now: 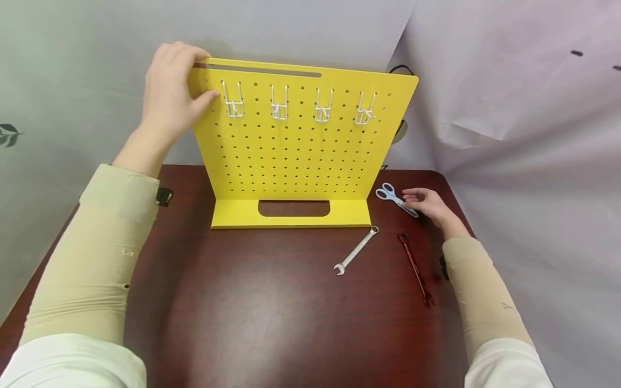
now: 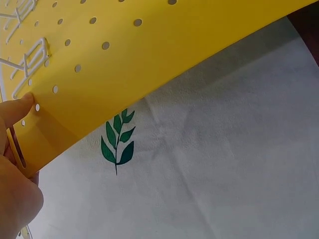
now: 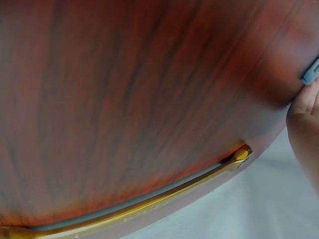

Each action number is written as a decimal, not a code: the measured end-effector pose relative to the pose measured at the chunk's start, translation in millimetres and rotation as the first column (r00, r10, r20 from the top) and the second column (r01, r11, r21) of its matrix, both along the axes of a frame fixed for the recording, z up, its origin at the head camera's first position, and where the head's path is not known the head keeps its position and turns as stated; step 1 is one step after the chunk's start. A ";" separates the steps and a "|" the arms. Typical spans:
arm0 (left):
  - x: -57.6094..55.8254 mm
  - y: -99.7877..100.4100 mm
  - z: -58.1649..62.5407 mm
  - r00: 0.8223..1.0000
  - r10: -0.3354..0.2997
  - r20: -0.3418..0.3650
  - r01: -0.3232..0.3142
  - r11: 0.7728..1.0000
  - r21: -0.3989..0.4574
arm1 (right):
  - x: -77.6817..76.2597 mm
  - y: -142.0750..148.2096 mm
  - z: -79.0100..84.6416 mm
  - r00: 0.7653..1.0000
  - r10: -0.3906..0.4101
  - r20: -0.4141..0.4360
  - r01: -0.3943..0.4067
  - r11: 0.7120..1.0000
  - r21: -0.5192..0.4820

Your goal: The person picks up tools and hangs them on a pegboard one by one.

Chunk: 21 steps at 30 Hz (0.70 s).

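Note:
In the head view, a yellow pegboard stands upright on its base, with several white wire hooks across its upper part. My left hand grips its upper left corner; the thumb lies on the front face in the left wrist view. My right hand is over light blue scissors at the right, fingers fairly straight beside the blades. The right wrist view shows a blue end of the scissors at the hand's edge; contact is hard to judge.
A silver combination wrench lies in front of the pegboard's right corner. Further right lies a dark reddish wrench, golden in the right wrist view. The dark wood table meets pale cloth behind and at the right.

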State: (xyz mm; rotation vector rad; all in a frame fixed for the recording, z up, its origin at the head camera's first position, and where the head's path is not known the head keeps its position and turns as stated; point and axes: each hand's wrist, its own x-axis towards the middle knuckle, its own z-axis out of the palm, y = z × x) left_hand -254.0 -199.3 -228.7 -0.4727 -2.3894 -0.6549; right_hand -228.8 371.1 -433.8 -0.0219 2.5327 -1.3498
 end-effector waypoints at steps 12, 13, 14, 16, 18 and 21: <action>-1.4 -1.3 -1.8 1.000 -0.005 -0.002 0.005 1.000 0.008 | -2.7 0.9 -9.4 0.996 -0.029 -0.087 0.037 0.995 0.093; -1.3 -1.4 -2.0 1.000 -0.005 -0.002 0.005 1.000 0.009 | -2.3 0.8 -9.9 0.995 -0.032 -0.091 0.041 0.995 0.094; -1.3 -1.5 -2.1 1.000 -0.007 -0.003 0.007 1.000 0.010 | -2.1 0.7 -10.4 0.995 -0.033 -0.096 0.043 0.994 0.101; -1.5 -1.8 -2.2 1.000 -0.014 -0.011 0.014 1.000 0.010 | -1.6 0.2 -11.1 0.994 -0.033 -0.104 0.045 0.993 0.111; -2.1 -1.9 -2.4 1.000 -0.022 -0.021 0.023 1.000 0.006 | -1.8 -0.8 -11.6 0.993 -0.032 -0.116 0.047 0.991 0.127; -3.0 -2.2 -3.9 0.999 -0.027 -0.028 0.027 1.000 0.008 | -3.5 -2.3 -12.3 0.990 -0.036 -0.138 0.057 0.987 0.152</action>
